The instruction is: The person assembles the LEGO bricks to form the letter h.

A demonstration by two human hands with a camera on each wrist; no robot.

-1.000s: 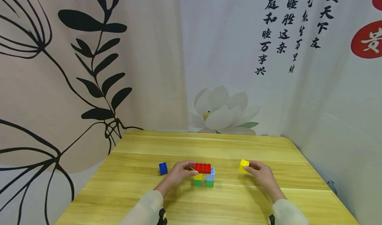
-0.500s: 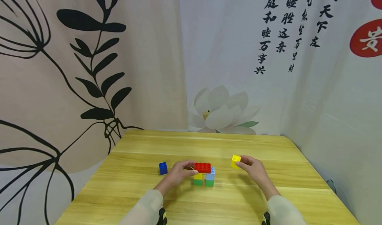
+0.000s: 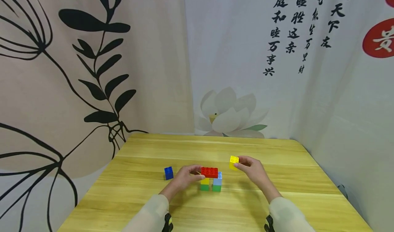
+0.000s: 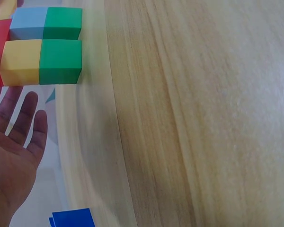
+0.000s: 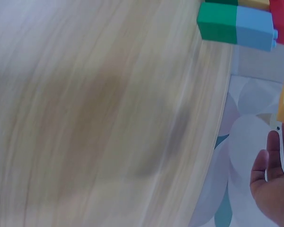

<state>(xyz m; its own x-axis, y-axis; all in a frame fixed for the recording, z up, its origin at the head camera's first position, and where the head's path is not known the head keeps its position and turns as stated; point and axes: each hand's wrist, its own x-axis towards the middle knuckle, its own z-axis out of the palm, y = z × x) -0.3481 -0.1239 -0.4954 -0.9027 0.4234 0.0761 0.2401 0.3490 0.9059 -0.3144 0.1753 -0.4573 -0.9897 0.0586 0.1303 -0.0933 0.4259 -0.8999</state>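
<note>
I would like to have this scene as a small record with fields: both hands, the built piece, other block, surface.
Left hand: holds red block by its left end
Right hand: pinches loose yellow block above the table
Built piece: red block bridges two columns
Left column: lower yellow block on green block
Right column: light blue block on another green block
Other block: dark blue block, left of the piece
Surface: wooden table

Soft light leaves faint shadows on the table (image 3: 227, 209); the wrist views look hazy, perhaps slightly blurred.
</note>
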